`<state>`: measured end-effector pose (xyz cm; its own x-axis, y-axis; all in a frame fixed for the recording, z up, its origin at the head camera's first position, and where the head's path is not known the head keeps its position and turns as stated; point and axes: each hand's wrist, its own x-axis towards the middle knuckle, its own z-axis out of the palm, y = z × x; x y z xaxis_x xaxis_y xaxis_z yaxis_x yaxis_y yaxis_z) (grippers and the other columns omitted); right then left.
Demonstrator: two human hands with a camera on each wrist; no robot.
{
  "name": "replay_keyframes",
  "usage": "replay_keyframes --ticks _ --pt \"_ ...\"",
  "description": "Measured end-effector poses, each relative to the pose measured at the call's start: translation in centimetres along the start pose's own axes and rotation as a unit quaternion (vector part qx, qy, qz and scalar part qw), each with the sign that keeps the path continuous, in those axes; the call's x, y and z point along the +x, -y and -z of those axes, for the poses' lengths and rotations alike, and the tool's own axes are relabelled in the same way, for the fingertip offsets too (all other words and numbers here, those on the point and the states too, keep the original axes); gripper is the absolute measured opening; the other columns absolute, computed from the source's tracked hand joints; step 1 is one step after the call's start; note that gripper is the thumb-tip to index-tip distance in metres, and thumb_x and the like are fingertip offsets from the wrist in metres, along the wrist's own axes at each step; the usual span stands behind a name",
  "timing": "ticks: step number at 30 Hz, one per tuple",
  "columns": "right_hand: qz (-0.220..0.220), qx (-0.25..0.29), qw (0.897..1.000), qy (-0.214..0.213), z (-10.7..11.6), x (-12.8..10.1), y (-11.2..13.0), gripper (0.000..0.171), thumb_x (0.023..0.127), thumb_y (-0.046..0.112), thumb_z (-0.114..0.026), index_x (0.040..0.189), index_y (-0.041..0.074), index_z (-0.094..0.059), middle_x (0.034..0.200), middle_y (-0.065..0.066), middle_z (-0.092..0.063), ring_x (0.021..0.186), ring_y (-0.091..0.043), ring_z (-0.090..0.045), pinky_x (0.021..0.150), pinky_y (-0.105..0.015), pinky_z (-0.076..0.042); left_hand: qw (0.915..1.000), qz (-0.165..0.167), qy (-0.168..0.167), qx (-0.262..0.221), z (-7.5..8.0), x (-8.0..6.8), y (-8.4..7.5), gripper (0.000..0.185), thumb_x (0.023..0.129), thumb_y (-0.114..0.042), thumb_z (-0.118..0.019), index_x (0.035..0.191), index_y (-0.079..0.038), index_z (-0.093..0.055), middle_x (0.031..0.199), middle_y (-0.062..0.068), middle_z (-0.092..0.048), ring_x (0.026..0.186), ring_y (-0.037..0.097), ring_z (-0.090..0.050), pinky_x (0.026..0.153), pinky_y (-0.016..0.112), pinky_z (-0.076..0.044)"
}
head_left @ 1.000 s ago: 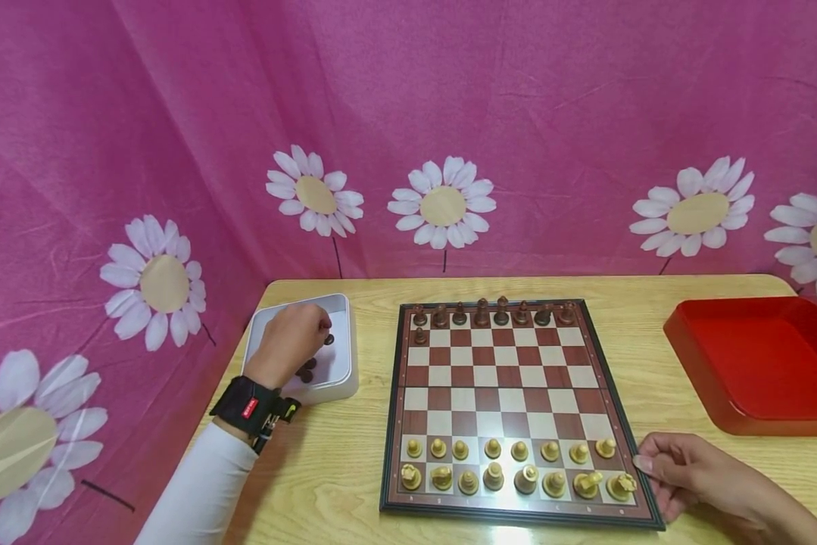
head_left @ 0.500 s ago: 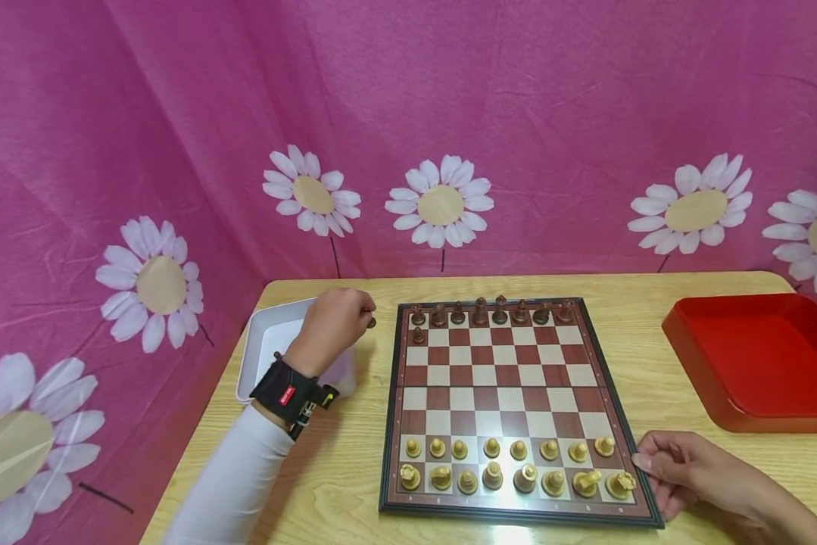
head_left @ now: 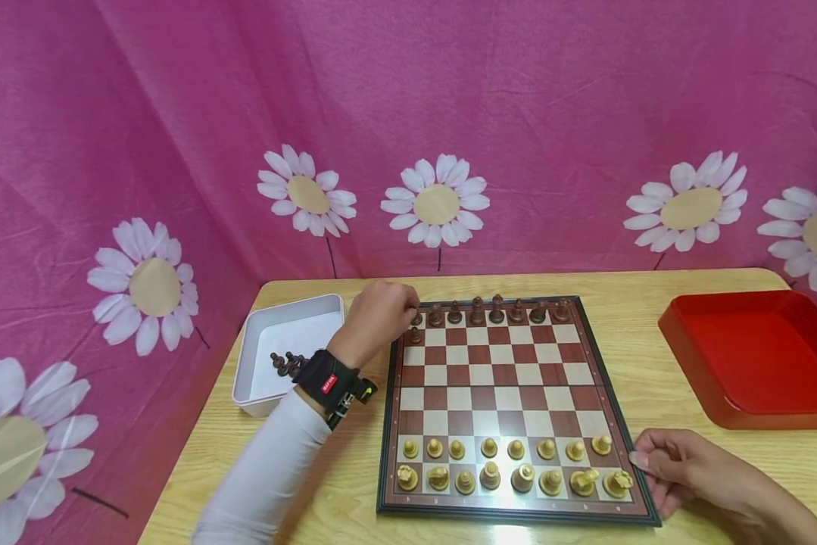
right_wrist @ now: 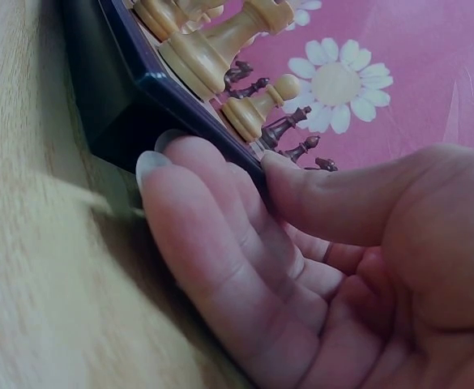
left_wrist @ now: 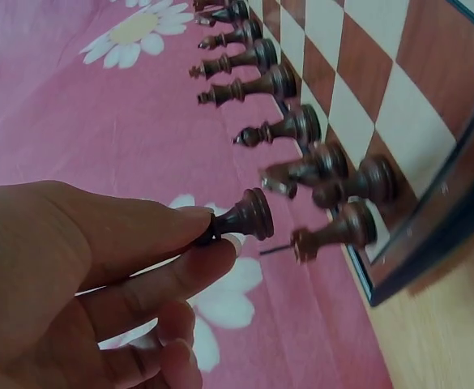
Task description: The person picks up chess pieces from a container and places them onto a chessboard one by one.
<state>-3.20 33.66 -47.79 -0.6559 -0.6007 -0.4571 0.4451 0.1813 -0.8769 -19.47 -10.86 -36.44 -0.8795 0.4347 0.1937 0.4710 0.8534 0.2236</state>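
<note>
A chessboard lies on the wooden table, with dark pieces along its far row and light pieces on its two near rows. My left hand hovers over the board's far left corner and pinches a dark pawn between thumb and fingertips, just above the squares beside another dark pawn. My right hand grips the board's near right corner, thumb on top and fingers against the edge.
A white box with several dark pieces stands left of the board. A red tray sits at the right of the table. Pink flowered cloth walls the back and left.
My left hand lifted out of the white box with a dark pawn and moved right to the board's far left corner. The right hand stayed on the board's corner.
</note>
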Motion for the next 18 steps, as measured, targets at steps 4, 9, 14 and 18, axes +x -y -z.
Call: replay_keyframes --ticks 4,9,14,18 --pt "0.006 0.002 1.000 0.003 0.0 0.0 0.0 0.016 0.110 0.013 -0.046 0.112 0.002 -0.057 0.090 -0.004 -0.071 0.077 -0.013 -0.069 0.070 -0.027 -0.061 0.9999 -0.006 0.011 -0.004 -0.7 0.5 -0.6 0.015 0.096 -0.009 -0.068 0.099 -0.013 -0.083 0.091 -0.002 -0.078 0.084 0.013 -0.067 0.069 0.031 -0.057" --pt "0.011 0.008 1.000 0.009 -0.1 0.1 0.0 0.016 0.110 0.012 -0.045 0.111 0.002 -0.057 0.090 -0.004 -0.070 0.077 -0.013 -0.069 0.070 -0.028 -0.061 0.9993 -0.005 0.035 -0.009 -1.9 0.8 -1.2 0.015 0.097 -0.012 -0.069 0.104 -0.014 -0.083 0.099 -0.002 -0.080 0.087 0.013 -0.070 0.069 0.030 -0.058" --pt "0.011 0.008 1.000 0.013 0.0 0.0 0.0 0.016 0.111 0.013 -0.045 0.111 0.002 -0.057 0.091 -0.004 -0.071 0.077 -0.013 -0.069 0.070 -0.028 -0.061 0.9987 -0.011 0.050 0.003 -3.1 0.8 -1.6 0.014 0.097 -0.014 -0.071 0.104 -0.017 -0.083 0.098 -0.005 -0.079 0.086 0.010 -0.068 0.066 0.027 -0.054" --pt "0.009 0.005 1.000 0.010 0.1 -0.1 0.1 0.017 0.111 0.013 -0.045 0.111 0.002 -0.058 0.091 -0.005 -0.072 0.078 -0.013 -0.069 0.071 -0.028 -0.061 0.9984 -0.013 0.054 0.009 -3.9 0.6 -1.7 0.012 0.096 -0.015 -0.074 0.104 -0.017 -0.083 0.098 -0.004 -0.079 0.092 0.012 -0.071 0.070 0.030 -0.057"
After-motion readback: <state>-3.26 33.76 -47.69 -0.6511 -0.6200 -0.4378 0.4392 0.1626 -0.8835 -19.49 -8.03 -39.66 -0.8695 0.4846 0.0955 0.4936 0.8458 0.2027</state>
